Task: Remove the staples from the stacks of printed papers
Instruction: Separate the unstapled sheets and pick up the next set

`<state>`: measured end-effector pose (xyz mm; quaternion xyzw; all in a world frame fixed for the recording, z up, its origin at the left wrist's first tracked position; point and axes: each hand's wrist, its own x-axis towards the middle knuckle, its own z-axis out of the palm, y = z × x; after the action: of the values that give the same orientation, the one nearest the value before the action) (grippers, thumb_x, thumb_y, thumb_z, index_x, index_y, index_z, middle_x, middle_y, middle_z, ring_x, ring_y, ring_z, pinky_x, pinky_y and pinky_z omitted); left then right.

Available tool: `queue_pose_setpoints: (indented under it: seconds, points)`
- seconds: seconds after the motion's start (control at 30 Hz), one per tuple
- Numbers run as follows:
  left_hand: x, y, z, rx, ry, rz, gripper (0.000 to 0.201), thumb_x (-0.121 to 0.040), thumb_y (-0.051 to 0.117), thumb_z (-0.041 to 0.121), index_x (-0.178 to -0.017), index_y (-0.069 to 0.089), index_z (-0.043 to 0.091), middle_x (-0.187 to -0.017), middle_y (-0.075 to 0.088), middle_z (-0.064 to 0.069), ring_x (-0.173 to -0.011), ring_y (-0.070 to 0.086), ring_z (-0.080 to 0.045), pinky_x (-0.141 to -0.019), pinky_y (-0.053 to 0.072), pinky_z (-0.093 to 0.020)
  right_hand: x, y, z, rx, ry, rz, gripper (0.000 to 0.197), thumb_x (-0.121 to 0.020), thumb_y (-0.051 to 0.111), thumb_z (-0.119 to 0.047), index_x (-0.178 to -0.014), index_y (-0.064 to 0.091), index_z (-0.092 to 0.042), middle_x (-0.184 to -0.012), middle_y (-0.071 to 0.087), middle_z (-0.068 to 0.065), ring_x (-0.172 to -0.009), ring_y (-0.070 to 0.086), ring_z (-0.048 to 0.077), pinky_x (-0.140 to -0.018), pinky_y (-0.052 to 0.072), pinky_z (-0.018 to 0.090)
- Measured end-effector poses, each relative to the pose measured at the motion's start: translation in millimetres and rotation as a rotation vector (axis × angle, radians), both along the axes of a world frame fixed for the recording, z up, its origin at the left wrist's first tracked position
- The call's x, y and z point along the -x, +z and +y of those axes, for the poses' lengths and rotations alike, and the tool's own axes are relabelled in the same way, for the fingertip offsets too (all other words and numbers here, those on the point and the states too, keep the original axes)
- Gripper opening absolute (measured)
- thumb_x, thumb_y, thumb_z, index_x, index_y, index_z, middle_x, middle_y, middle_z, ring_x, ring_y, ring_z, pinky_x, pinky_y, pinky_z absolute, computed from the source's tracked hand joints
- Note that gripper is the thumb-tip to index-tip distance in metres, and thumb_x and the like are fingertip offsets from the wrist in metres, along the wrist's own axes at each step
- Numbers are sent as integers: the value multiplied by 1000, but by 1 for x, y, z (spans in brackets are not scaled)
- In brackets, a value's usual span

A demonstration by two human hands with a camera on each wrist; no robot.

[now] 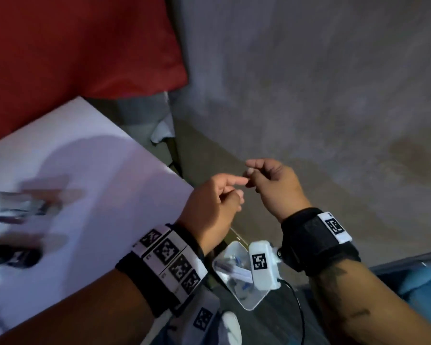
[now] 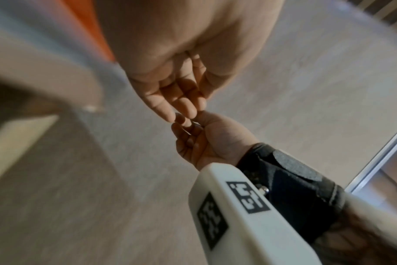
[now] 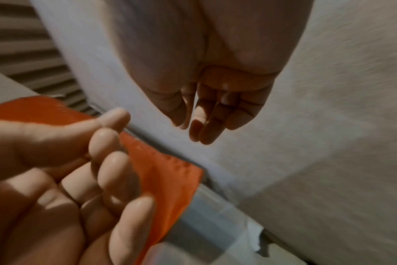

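Both hands hang past the right edge of a white paper-covered surface, above the floor. My left hand has its forefinger stretched out and the other fingers loosely bent, and holds nothing that shows. That forefinger touches the fingertips of my right hand, whose fingers are curled in with the thumb against them. No staple is visible between them. The left wrist view shows my left hand tip to tip with my right hand. In the right wrist view my right hand pinches above my left hand.
Two blurred dark objects lie on the white surface at far left. A small clear plastic tray with bits in it sits below my wrists. A red cloth hangs at the back left. Grey floor fills the right.
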<state>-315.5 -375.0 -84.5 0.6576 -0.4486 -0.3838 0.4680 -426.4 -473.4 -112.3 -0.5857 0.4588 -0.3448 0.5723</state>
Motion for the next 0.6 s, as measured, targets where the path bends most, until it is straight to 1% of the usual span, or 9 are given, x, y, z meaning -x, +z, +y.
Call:
queue_pose_setpoints:
  seconds: [0.07,0.13,0.2,0.27,0.33,0.4,0.47,0.53,0.6]
  points:
    - [-24,24,19,30,54,-48,30,-92,53,9,-90,63,37,-72,67,6,-69,65,-5,-81,55,-33,-26,29,12,47,64,-43,22,-94,56,-3,-91,63,-23,-78,64,-1,-52,56,-5,-53,41,7]
    - [-51,48,42,61,125,-79,31,-92,52,5,-89,63,34,-71,66,4,-68,63,-6,-80,54,-32,-54,53,29,80,138,-62,22,-94,57,-6,-89,64,-26,-78,65,-4,-56,57,-3,-55,42,8]
    - [-82,67,70,101,218,-109,29,-92,53,7,-89,65,34,-71,66,4,-68,62,-10,-79,54,-35,-86,74,51,112,234,-73,21,-94,59,-8,-90,66,-27,-77,67,-7,-60,59,-1,-57,44,9]
    - [-116,83,103,160,327,-129,25,-89,55,11,-89,67,33,-70,67,4,-66,62,-10,-76,54,-33,-123,91,76,142,329,-78,18,-94,59,-8,-93,67,-24,-78,67,-5,-60,60,0,-58,45,10]
    - [-142,93,131,209,418,-126,21,-85,55,14,-91,67,30,-69,67,3,-65,63,-9,-72,53,-28,-152,101,94,166,399,-79,20,-94,57,-7,-92,66,-24,-80,67,-2,-62,61,4,-57,44,9]
    - [-169,100,163,231,516,-101,21,-90,56,7,-91,67,25,-68,65,2,-62,61,-8,-70,52,-25,-183,107,117,195,479,-67,22,-94,56,-6,-90,65,-26,-81,66,-1,-65,61,9,-56,43,8]
    - [-194,103,196,229,608,-62,24,-92,52,1,-91,66,20,-69,63,-1,-61,59,-9,-68,51,-27,-212,110,139,206,546,-54,20,-94,57,-5,-92,66,-24,-81,65,1,-68,60,11,-57,43,7]
    - [-213,104,226,215,692,-33,23,-93,52,2,-89,66,20,-69,62,-1,-63,58,-11,-69,52,-28,-238,109,157,233,602,-9,15,-93,58,-7,-99,68,-17,-82,64,-2,-72,59,8,-62,43,6]
    - [-230,102,255,199,777,-20,23,-94,53,4,-87,66,20,-70,62,-1,-61,58,-10,-67,52,-24,-262,103,169,301,654,97,18,-93,58,-12,-108,68,-16,-90,66,-6,-82,62,8,-73,45,11]
